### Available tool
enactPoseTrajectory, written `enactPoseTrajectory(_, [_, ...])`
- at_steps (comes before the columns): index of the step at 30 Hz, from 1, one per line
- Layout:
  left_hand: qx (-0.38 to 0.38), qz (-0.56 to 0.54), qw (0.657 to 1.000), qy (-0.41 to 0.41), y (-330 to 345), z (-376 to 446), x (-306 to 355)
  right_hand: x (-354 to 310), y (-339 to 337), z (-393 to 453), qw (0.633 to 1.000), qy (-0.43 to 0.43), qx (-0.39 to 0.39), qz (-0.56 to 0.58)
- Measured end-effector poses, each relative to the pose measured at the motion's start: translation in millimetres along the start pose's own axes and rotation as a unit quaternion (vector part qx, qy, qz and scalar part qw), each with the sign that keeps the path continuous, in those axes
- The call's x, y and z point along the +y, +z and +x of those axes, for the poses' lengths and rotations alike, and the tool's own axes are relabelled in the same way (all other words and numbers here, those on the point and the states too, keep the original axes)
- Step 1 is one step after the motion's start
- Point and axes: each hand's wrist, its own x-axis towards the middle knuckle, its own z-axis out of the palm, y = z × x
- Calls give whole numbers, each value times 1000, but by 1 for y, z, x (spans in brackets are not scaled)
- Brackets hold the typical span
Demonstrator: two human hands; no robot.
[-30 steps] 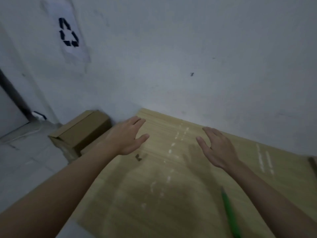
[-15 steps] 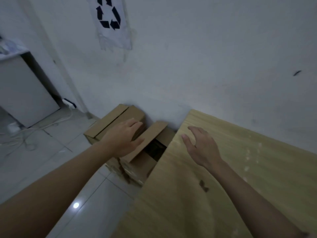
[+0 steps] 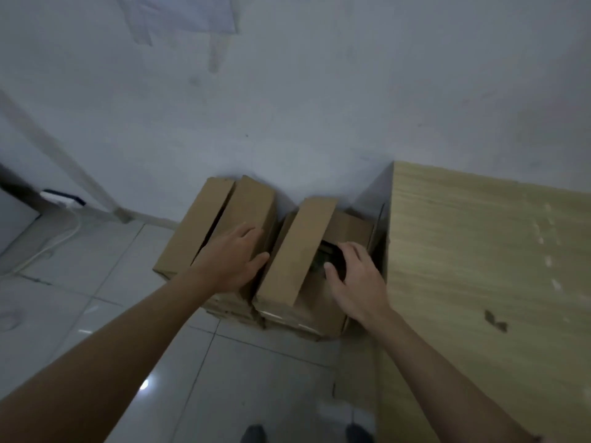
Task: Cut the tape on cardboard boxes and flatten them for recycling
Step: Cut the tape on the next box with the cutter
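Two brown cardboard boxes stand side by side on the floor against the wall, left of the table. The left box [image 3: 246,199] has its top flaps nearly closed with a dark slit between them. The right box [image 3: 300,247] has one flap raised and a dark opening beside it. My left hand [image 3: 235,260] lies with straight fingers over the left box's right flap, thumb towards the gap between the boxes. Fingers spread, my right hand [image 3: 355,279] hovers at the right box's opening, fingertips at the dark hole. Neither hand holds anything.
A light wooden table [image 3: 479,282] fills the right side, its edge right next to the right box. White wall behind the boxes. Pale floor tiles [image 3: 96,282] stretch left and near. A white power strip with cable [image 3: 60,199] lies at the far left. My shoe tips [image 3: 256,434] show at the bottom.
My view swung left from the tabletop to the floor boxes. Both hands left the table and came down onto the two boxes. The green tool seen on the table is out of view.
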Motion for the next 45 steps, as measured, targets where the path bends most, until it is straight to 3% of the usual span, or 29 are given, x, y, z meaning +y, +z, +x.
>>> enactPoseTrajectory(5, [-39, -45, 998, 31, 35, 17, -42, -18, 56, -26, 997, 76, -29, -1])
enactPoseTrajectory(9, [-73, -121, 990, -6, 71, 37, -55, -20, 88, -34, 994, 104, -39, 0])
enactPoseTrajectory(12, [-83, -184, 978, -60, 100, 57, -60, -7, 106, -23, 988, 149, 38, -10])
enactPoseTrajectory(15, [-95, -224, 965, -98, 126, 81, -64, 16, 111, 4, 944, 293, 146, 44])
enactPoseTrajectory(18, [-107, -253, 954, -122, 151, 108, -68, 47, 120, 36, 880, 427, 143, 153])
enactPoseTrajectory(20, [-105, -272, 947, -133, 168, 126, -71, 65, 131, 54, 829, 470, 166, 254])
enactPoseTrajectory(22, [-104, -296, 937, -153, 183, 144, -72, 79, 146, 67, 802, 490, 161, 302])
enactPoseTrajectory(26, [-120, -352, 909, -187, 209, 173, -74, 109, 178, 83, 839, 499, 130, 177])
enactPoseTrajectory(31, [-120, -447, 861, -209, 226, 184, -71, 120, 190, 94, 819, 512, 81, 247])
enactPoseTrajectory(33, [-95, -436, 870, -210, 221, 182, -65, 115, 186, 99, 817, 523, 74, 232])
enactPoseTrajectory(39, [5, -252, 947, -201, 146, 162, -39, 67, 128, 107, 826, 513, 125, 198])
enactPoseTrajectory(45, [123, -214, 958, -149, 26, 114, -24, -17, 35, 79, 862, 424, 183, 210])
